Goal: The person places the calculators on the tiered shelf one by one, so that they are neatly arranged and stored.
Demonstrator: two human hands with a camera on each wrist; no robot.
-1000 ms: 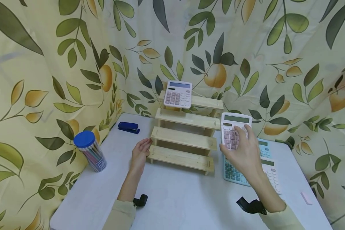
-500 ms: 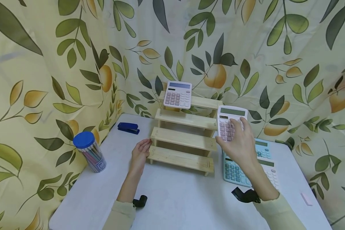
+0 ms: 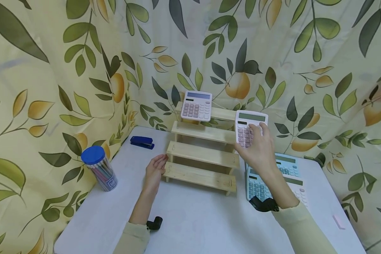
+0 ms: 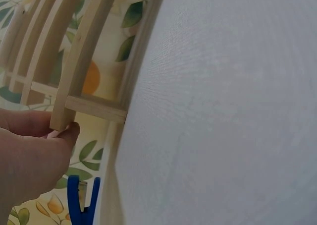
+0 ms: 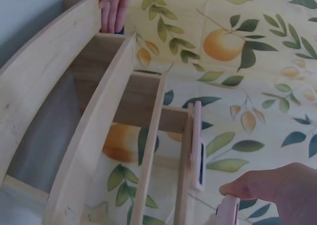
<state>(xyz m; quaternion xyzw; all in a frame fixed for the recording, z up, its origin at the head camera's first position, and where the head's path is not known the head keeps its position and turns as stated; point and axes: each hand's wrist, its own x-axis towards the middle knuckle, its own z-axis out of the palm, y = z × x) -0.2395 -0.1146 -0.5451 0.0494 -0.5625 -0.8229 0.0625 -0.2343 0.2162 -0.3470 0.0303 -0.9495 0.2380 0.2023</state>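
Observation:
My right hand [image 3: 258, 150] grips a pink-and-white calculator [image 3: 251, 117], held upright over the right end of a four-step wooden display rack [image 3: 200, 176]. In the right wrist view the thumb lies at the edge of that calculator [image 5: 227, 212]. A similar calculator [image 3: 197, 106] leans on the top step at the left, its screen facing me. My left hand [image 3: 153, 173] is at the left end of the lowest step; the left wrist view shows its thumb and a finger pinching the end of that board [image 4: 63, 111].
Teal calculators [image 3: 257, 185] and a white one [image 3: 300, 192] lie right of the rack, partly under my right forearm. A blue stapler [image 3: 141, 141] and a blue-lidded tub of pens [image 3: 100, 169] stand left. A small pale pink block [image 3: 338, 221] lies near the table's right edge.
My right hand has carried the calculator up and to the left, from above the teal calculators to the right end of the rack. The left hand stays at the rack's lowest step.

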